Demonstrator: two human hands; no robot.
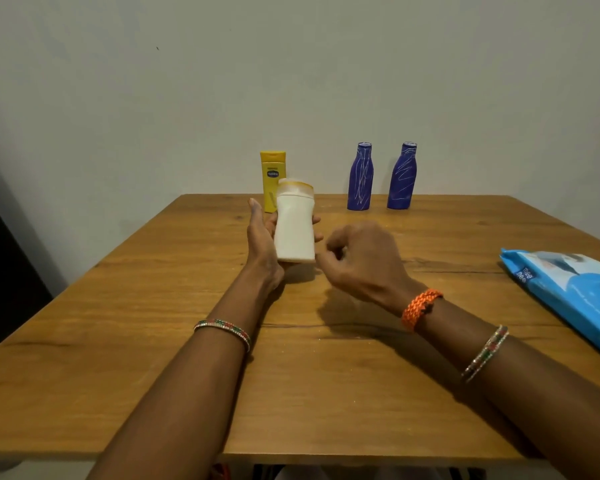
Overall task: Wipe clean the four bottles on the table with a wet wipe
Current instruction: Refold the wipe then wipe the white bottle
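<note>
White bottle [295,226]: held mid-desk, left hand [262,244] fingers wrapped round it. Right hand [361,261]: fingers curled, no wipe visible. Yellow bottle [272,180] and two blue bottles [360,176] at far edge; wipe pack [568,289] at right edge. Wiping seemingly not begun.

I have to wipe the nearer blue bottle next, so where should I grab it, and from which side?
Take the left blue bottle round its wide lower body, coming from the front. It stands upright near the table's far edge, its neck narrows upward, and the right blue bottle stands apart, leaving room for a side grip.
</note>
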